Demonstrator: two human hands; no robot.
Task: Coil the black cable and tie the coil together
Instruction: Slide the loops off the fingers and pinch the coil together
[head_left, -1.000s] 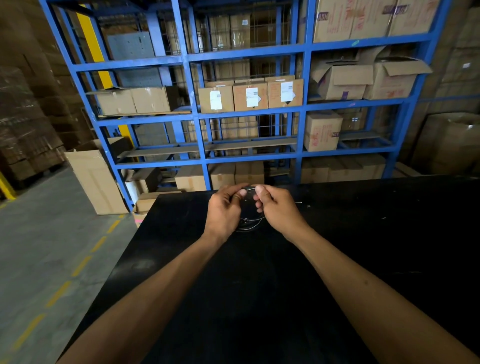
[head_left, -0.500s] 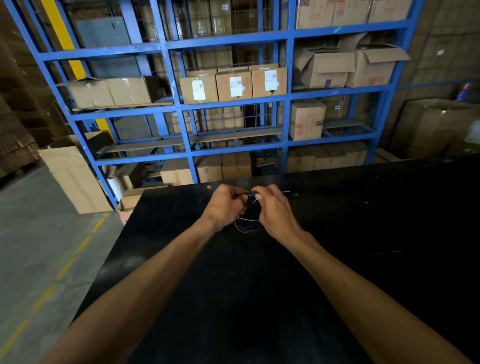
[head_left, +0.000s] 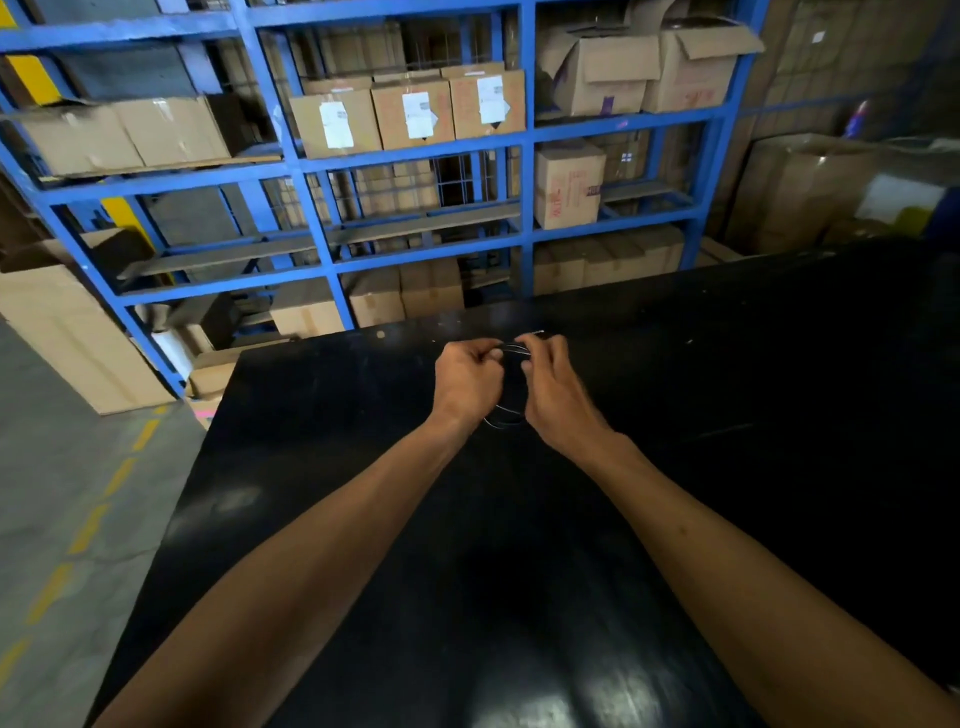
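Together, both hands (head_left: 511, 387) (fingers (head_left: 493, 355) curled) around the cable coil (head_left: 506, 418).

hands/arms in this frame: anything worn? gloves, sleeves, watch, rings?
Nothing worn that shows. Left hand and right hand are bare, no gloves. Both forearms are bare down to the frame's bottom edge: no sleeves, watch or bands. No rings visible, though the fingertips are too small and blurred to be sure. No markings.

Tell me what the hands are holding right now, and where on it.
Both the left hand and right hand pinch the black cable coil at its top; loops hang below.
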